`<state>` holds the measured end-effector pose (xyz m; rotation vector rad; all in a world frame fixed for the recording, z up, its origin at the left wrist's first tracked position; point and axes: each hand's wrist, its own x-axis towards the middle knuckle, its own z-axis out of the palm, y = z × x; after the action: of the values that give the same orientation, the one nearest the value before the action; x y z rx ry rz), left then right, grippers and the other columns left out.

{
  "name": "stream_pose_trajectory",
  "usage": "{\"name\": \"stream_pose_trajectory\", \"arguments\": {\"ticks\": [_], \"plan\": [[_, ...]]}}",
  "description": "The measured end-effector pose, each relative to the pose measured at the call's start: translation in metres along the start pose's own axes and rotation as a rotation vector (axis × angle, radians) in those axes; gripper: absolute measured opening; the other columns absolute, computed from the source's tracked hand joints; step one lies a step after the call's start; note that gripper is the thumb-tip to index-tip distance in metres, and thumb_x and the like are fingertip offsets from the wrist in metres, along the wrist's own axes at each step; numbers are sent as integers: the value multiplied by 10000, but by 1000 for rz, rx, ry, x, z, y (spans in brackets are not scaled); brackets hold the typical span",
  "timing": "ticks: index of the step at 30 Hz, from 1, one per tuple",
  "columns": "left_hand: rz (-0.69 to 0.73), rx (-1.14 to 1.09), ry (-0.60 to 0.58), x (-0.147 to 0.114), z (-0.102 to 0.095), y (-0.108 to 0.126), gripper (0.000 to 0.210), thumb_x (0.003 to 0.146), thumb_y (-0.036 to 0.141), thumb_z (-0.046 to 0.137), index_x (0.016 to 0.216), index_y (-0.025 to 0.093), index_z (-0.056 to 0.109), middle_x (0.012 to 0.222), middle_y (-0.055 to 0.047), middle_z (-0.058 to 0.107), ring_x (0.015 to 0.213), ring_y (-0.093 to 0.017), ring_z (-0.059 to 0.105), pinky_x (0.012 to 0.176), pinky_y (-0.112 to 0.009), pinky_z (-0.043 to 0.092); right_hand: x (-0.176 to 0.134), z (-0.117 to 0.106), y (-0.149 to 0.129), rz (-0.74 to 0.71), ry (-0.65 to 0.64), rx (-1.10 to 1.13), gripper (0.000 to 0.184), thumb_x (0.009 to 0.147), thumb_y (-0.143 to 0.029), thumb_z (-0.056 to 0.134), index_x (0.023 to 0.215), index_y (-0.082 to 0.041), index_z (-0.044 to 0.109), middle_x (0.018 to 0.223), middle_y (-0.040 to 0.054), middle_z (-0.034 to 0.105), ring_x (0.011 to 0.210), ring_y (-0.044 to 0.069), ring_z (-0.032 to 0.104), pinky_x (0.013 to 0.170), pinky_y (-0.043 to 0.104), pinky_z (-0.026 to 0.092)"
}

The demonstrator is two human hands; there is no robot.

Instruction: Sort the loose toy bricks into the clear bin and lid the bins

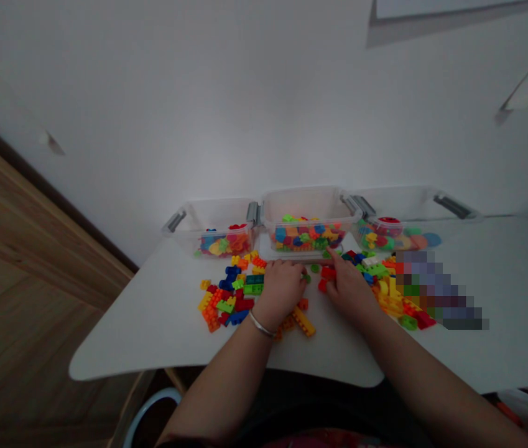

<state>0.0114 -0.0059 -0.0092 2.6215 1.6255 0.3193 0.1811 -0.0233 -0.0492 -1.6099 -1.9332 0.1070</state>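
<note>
Just beyond both sets of fingertips, I have the middle bin as my nearest edge; its front wall limits reach straight ahead. My left hand lies palm down with its fingers half curled beside a small green piece; I cannot tell whether it grips anything. My right hand has its index finger stretched toward the foot of that bin, the others bent near some red bricks; whether it holds one, I cannot tell. Between the hands sits a round green piece.

Sideways, the left brick pile crowds the outer side of the left hand, and the right brick pile lies close outside the right. A long yellow brick sits slantwise just inside the left wrist, which wears a bracelet. For moving, I have a white strip between the forearms, running back to the near edge, and a wider stretch outside the left pile.

Ahead of the left hand and to its left stands the left bin; ahead and right of the right hand, the right bin. All contain colourful pieces. The white table rounds off at its left corner, with wooden panelling farther left. A pale wall rises behind the bins.
</note>
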Motion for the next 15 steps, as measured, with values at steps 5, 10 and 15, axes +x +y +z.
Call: {"name": "stream_pose_trajectory", "arguments": {"ticks": [5,10,15], "plan": [[9,30,-19,5,4,3,272,828,325,650,1073,219,697,1029,-104,712,1009,-307,628,882,-459,452,0,0,0,9,7,-15,654,795,-183,450,1435,-83,362,1145,166,666,1042,300,596,919,455,486],[25,51,-53,3,2,6,202,820,276,650,995,207,721,1013,-103,716,1024,-279,628,901,-424,452,0,2,3,-29,12,32,638,841,-221,441,1460,-113,330,1134,139,681,1041,309,591,934,473,470],[-10,-24,-41,2,-3,3,184,816,283,641,959,194,717,982,-101,730,992,-279,648,885,-421,473,0,2,2,-42,1,1,603,845,-235,450,1432,-113,391,1139,150,672,1042,308,594,937,473,471]]}}
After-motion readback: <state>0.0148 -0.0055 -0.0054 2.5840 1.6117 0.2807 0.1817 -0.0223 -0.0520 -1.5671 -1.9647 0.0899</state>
